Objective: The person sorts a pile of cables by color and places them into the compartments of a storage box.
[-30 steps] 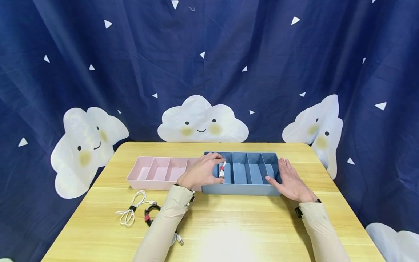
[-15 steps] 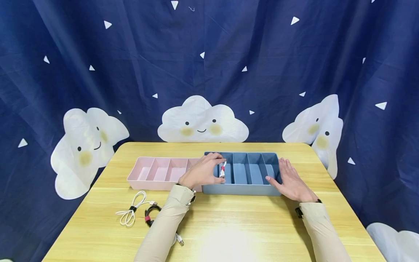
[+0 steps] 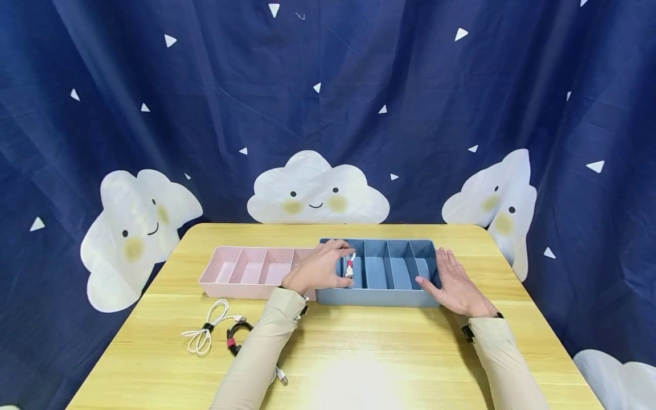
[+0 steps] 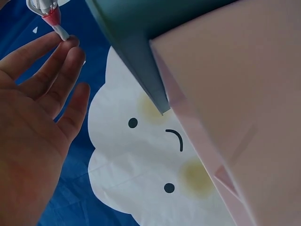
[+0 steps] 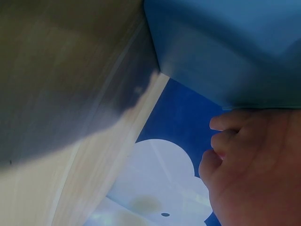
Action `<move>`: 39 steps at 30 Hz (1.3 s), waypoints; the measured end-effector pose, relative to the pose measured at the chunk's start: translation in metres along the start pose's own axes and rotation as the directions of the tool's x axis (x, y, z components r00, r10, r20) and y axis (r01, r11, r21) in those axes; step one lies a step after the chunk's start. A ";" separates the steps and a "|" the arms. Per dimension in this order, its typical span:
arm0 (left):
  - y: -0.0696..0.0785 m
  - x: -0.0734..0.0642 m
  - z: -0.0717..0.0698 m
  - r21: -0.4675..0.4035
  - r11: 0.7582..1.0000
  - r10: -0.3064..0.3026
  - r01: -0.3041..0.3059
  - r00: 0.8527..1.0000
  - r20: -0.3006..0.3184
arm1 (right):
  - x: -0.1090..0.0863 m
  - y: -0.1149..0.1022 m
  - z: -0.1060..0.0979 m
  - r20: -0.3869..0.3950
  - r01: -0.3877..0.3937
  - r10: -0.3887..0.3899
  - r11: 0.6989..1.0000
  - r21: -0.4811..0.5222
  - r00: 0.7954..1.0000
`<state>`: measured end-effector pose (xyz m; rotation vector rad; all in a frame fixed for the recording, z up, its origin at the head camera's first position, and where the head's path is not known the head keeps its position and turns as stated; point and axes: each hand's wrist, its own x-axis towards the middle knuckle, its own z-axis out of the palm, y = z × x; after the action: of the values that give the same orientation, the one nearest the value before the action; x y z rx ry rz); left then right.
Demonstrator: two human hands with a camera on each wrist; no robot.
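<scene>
A small white cable bundle (image 3: 350,266) with a red tie and a metal plug end is pinched between the thumb and fingertips of my left hand (image 3: 316,270). It overlaps the left part of the blue divided box (image 3: 379,297). In the left wrist view the cable's red tie (image 4: 51,17) shows at the fingertips, and the thumb is mostly out of frame. My right hand (image 3: 458,289) rests against the right end of the blue box, thumb at the front rim and fingers extended along the end wall. The right wrist view shows its curved side (image 5: 258,160) close to the box.
Left of the blue box stands a pink divided box (image 3: 233,290), partly covered by my left hand. On the table lie a white cable (image 3: 207,327) with a black tie and a black cable (image 3: 231,342) with a red tie. A USB plug (image 3: 281,375) pokes out beside my left sleeve.
</scene>
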<state>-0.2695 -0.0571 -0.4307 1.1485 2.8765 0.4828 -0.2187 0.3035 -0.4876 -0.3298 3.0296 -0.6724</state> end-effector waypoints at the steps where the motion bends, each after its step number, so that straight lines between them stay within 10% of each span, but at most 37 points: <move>1: 0.000 0.000 0.000 0.005 1.000 -0.002 0.002 1.000 0.003 | 0.000 0.000 0.000 -0.001 0.001 -0.001 1.000 -0.001 1.000; 39: 0.002 0.005 0.010 0.058 0.998 0.009 -0.010 1.000 0.017 | 0.000 0.002 0.002 -0.008 0.002 -0.002 1.000 0.003 1.000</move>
<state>-0.2702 -0.0493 -0.4393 1.1686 2.8902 0.3904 -0.2192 0.3042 -0.4899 -0.3302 3.0360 -0.6804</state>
